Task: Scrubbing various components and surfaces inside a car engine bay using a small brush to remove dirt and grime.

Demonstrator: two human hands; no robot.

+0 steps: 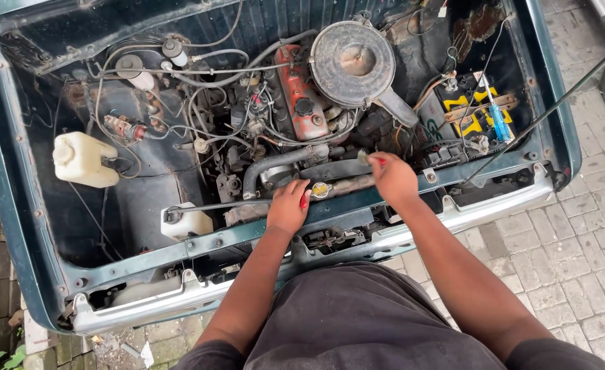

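I lean over the open engine bay of an old green car. My left hand (288, 205) rests on the front cross member and grips a red-handled tool (306, 199) just left of the yellow-marked radiator cap (321, 190). My right hand (393, 179) is closed around a small red-tipped tool (371, 159) held above the radiator top, close to the black radiator hose (275, 164). Behind both hands sit the red valve cover (301, 89) and the round grey air cleaner (352, 63).
A white reservoir (82, 159) stands at the left and a smaller white bottle (187, 223) near the front. A black and yellow battery (468, 113) with a blue screwdriver (498, 120) on it sits at the right. The chrome bumper (179, 301) runs in front; paving lies around.
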